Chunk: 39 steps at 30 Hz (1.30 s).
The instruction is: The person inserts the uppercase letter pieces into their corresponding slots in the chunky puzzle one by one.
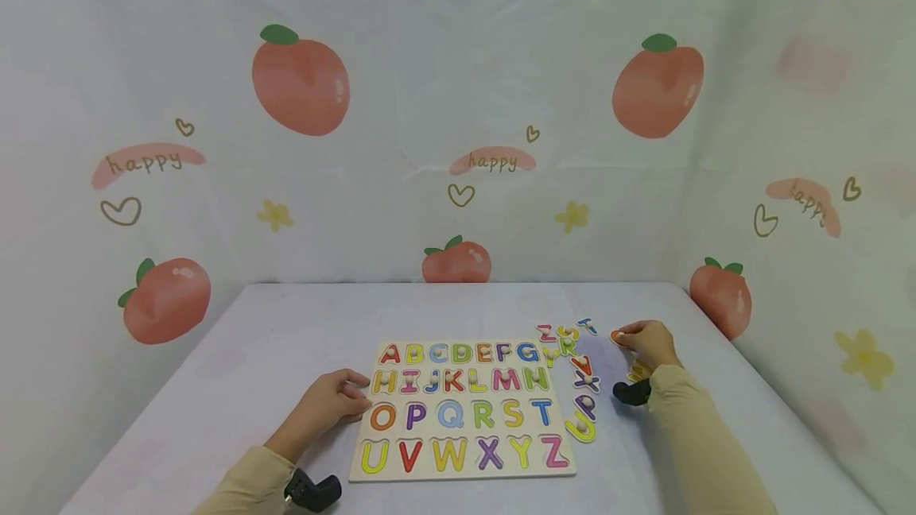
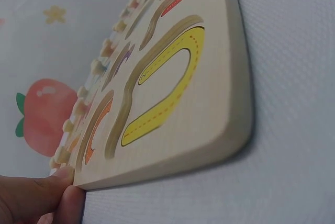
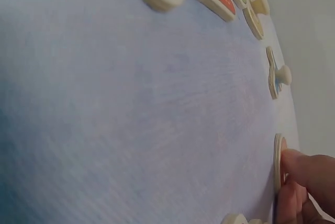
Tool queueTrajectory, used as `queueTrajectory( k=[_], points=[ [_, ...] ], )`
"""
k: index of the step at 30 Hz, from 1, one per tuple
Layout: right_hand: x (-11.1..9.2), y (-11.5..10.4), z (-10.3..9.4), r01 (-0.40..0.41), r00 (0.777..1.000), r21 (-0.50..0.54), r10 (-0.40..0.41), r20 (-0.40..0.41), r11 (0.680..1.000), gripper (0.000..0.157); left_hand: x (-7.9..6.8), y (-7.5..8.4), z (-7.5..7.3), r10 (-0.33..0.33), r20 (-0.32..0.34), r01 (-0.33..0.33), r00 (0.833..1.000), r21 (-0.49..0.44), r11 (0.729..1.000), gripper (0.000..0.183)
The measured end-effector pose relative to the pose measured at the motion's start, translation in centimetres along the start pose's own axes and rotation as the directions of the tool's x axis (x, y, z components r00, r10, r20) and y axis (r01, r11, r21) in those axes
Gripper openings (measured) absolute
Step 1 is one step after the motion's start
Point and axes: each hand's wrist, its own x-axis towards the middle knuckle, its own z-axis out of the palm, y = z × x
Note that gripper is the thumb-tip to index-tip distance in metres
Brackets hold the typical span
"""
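Observation:
A wooden alphabet puzzle board [image 1: 401, 477] lies flat on the table, its upper two rows holding knobbed letter pieces; the lower two rows show bare printed recesses. At its left edge rests my left hand [image 1: 329, 408], thumb and fingertips touching the side. The left wrist view shows the thumb [image 2: 64, 175] by that edge, beside the yellow U recess [image 2: 178, 93]. Right of the loose letters, my right hand [image 1: 651, 344] pinches an orange round letter piece [image 1: 616, 337], seen edge-on in the right wrist view. A yellow W piece [image 1: 638, 372] lies below this hand, partly hidden.
Several loose letters lie right of the board: a pink Z [image 1: 546, 333], blue T [image 1: 588, 327], green R [image 1: 568, 347], red V [image 1: 581, 365], purple P [image 1: 585, 405] and yellow U [image 1: 580, 427] among them. A printed cloth [image 1: 386, 213] hangs behind the table.

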Motion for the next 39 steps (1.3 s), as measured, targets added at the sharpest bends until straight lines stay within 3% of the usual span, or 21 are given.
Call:
queueTrajectory(
  k=[5, 12, 19, 29, 34, 39],
  points=[
    [0.0, 0.0, 0.5, 0.019, 0.998, 0.017, -0.018, -0.064, 1.000, 0.029, 0.1, -0.1, 0.1, -0.003, 0.006, 0.003, 1.000, -0.003, 1.000, 0.036],
    [-0.7, -3.0, 1.5, 0.165, 0.982, 0.109, -0.153, -0.109, 0.980, 0.036, 0.2, -0.1, -0.1, -0.001, 0.009, 0.001, 1.000, 0.020, 1.000, 0.038],
    [-3.2, -7.6, 3.6, 0.299, 0.954, 0.149, -0.296, -0.042, 0.943, 0.033, 0.2, 0.0, -0.3, -0.008, 0.023, 0.008, 1.000, 0.014, 1.000, 0.039],
    [-8.6, -14.0, 9.2, 0.446, 0.875, 0.253, -0.477, 0.075, 0.858, 0.016, 0.2, -0.1, -0.2, 0.017, 0.023, -0.017, 1.000, 0.012, 1.000, 0.038],
    [-11.3, -16.3, 12.2, 0.478, 0.830, 0.278, -0.532, 0.168, 0.833, 0.013, 0.1, -0.1, -0.2, 0.017, 0.024, -0.017, 1.000, -0.011, 1.000, 0.038],
    [-13.5, -17.7, 15.2, 0.458, 0.801, 0.293, -0.532, 0.275, 0.840, 0.011, 0.1, -0.1, -0.2, 0.015, 0.026, -0.014, 1.000, -0.019, 1.000, 0.038]
  ],
)
